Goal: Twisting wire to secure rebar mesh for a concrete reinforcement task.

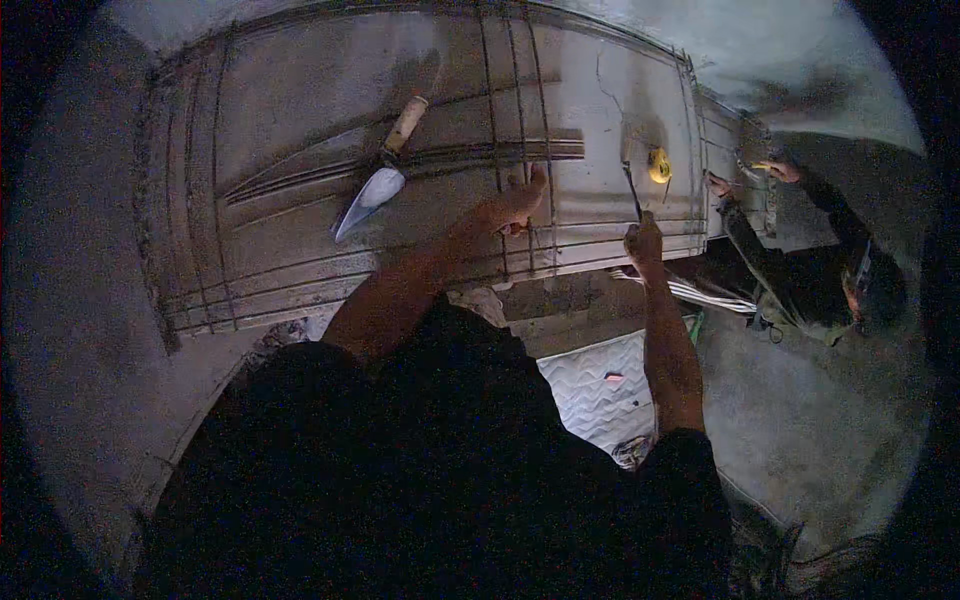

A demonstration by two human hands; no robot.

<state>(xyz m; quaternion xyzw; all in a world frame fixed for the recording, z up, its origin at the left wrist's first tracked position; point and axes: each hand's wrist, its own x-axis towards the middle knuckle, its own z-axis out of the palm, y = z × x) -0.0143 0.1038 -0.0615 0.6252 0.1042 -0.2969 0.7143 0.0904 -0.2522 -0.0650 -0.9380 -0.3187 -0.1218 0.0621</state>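
Observation:
Thin metal rods (518, 90) run lengthwise and crosswise over a long grey work surface (330, 70). My left hand (515, 207) lies at the crossing rods near the middle, its fingers partly curled; what is between them is hidden. In my right hand (645, 243), closed, is a slim dark hand tool (631, 188) that points away from me; its exact kind is unclear. Just right of the tool's tip sits a yellow tape measure (659, 165). A trowel (375, 197) with a light handle rests on the bundled rods to the left of my left hand.
At the right, another person (800, 280) works over the far end of the rods, both hands on the surface there. Below the near edge, a white quilted sheet (597, 385) lies on the ground with small objects on it. Concrete floor (830, 430) extends to the right.

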